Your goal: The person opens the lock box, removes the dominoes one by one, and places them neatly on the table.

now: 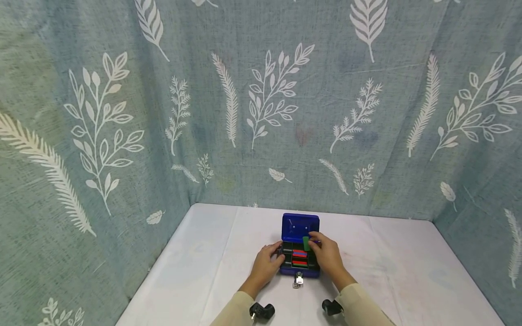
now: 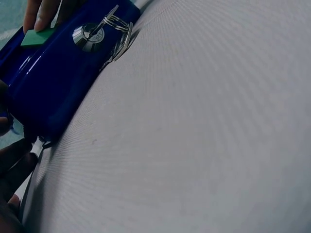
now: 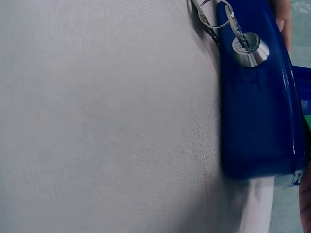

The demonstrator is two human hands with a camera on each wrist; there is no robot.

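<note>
Pinching a flat green piece (image 1: pixel 306 243) between thumb and fingers, the right grip (image 1: pixel 327 256) is at the right side of an open blue box (image 1: pixel 287 272). The left grip (image 1: pixel 266 263), unclenched, rests at the box's left edge. Between the two grips, the box's black tray (image 1: pixel 287 248) has coloured pieces (image 1: pixel 299 254) in its middle compartments: red and blue in the farther one, red and green in the nearer one. Beyond the right grip's fingertips, the blue lid (image 1: pixel 290 233) stands raised. Nearer the person than both grips, a silver lock (image 2: pixel 89 39) on the front wall has a key (image 3: pixel 237 28) in it, more keys hanging from a ring; marks on the lock's face are too blurred to read. Under the box and around both grips spreads a white-covered surface (image 1: pixel 187 276); farther out, a blue-green curtain (image 1: pixel 228 181) bears white leaf prints.
</note>
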